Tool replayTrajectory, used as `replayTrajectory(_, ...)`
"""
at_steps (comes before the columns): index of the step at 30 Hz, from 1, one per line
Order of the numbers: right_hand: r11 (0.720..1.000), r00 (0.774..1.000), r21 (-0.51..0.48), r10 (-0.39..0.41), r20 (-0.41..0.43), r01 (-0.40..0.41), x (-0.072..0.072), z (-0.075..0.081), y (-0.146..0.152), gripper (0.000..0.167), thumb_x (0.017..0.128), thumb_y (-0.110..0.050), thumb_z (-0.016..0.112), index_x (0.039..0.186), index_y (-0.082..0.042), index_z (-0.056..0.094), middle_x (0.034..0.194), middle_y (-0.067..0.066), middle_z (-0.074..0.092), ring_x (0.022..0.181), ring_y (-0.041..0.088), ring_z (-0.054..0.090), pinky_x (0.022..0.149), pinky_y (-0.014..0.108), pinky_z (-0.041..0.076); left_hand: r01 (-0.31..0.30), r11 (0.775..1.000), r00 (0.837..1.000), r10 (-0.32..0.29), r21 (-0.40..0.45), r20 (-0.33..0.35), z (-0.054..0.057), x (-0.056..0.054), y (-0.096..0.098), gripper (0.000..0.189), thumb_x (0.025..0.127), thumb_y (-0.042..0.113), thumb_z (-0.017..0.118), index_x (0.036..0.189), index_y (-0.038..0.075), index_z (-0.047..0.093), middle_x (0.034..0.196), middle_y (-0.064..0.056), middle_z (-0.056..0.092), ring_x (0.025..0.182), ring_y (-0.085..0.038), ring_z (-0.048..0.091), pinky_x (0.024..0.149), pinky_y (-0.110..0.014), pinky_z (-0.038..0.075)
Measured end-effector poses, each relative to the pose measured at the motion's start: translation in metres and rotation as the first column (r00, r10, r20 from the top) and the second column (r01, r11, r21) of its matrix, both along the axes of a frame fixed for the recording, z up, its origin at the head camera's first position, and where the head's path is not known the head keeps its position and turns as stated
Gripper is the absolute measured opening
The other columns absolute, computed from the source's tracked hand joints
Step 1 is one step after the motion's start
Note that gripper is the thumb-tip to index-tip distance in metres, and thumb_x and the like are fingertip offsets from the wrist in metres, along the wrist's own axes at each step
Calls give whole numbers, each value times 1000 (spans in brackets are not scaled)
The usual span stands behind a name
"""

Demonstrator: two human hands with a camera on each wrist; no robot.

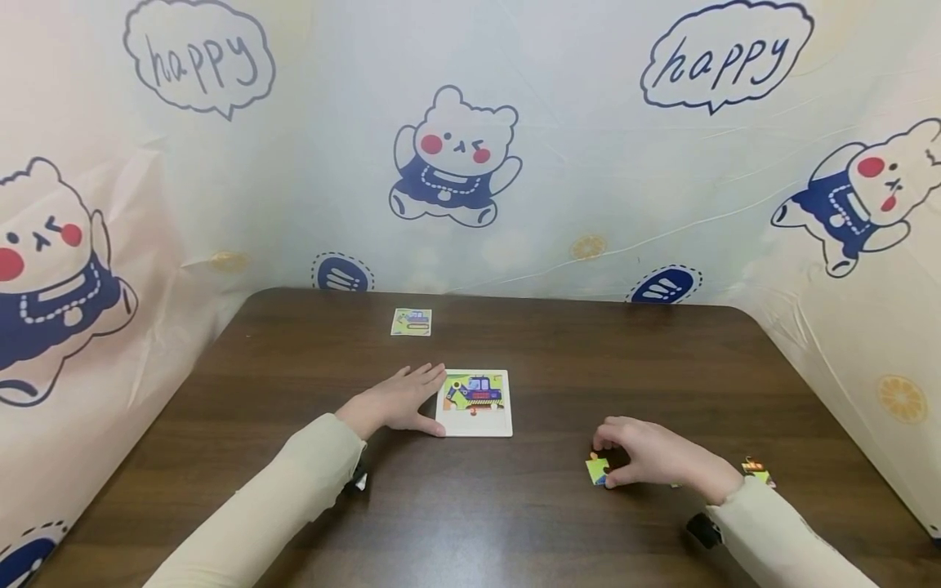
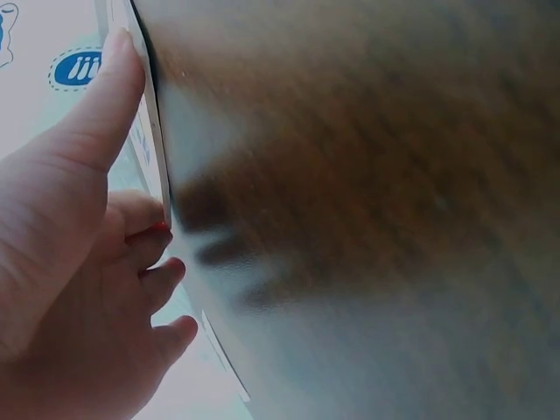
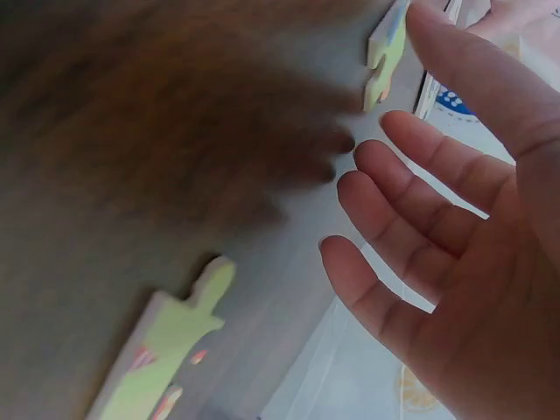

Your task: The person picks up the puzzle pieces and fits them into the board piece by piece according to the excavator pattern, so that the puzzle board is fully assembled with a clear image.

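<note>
My left hand (image 1: 404, 402) lies along the left side of a white-framed puzzle board (image 1: 474, 423), fingers spread. Its thumb (image 2: 122, 79) is at the frame's edge in the left wrist view. The board bears a joined picture of a purple and green digger (image 1: 476, 392) in its upper part; the lower part is bare white. At the right, my right hand (image 1: 650, 453) is over the table with thumb and fingers apart around a green puzzle piece (image 1: 597, 471). The thumb tip meets one side of this piece, while the index fingertip is close by its orange tab.
A small picture card (image 1: 412, 322) lies behind the board, toward the table's far edge. More green puzzle pieces (image 1: 757, 471) lie by the right wrist, one large in the right wrist view (image 3: 162, 350). A patterned curtain (image 1: 559, 163) hangs around the brown table (image 1: 441, 523).
</note>
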State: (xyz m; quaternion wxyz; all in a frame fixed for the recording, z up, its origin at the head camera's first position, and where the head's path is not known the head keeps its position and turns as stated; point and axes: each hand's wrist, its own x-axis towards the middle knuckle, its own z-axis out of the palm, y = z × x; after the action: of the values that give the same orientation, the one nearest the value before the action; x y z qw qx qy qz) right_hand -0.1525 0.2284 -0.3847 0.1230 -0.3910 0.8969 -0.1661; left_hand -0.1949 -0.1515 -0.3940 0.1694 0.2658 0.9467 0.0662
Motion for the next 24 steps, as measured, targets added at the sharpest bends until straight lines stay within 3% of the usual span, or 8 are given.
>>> replayTrajectory(14, 1000, 999, 1, 1, -46, -1, 0, -7, 4, 19, 76, -23, 75, 87, -18, 62, 86, -10, 51, 74, 8, 48, 64, 26, 46, -5, 1000, 1000, 6, -22, 28, -1, -1, 0, 98, 78, 60, 61, 146, 3, 21, 151, -12, 15, 138, -29, 10, 108, -49, 8)
replayTrajectory(24, 999, 988, -47, -19, -152, 12, -14, 6, -34, 21, 76, -26, 76, 85, -16, 61, 85, -9, 52, 70, 9, 49, 61, 25, 44, 0, 1000, 1000, 1, -27, 19, -1, 1, 0, 100, 77, 62, 59, 146, 3, 19, 151, -12, 14, 138, -30, 10, 108, -49, 8)
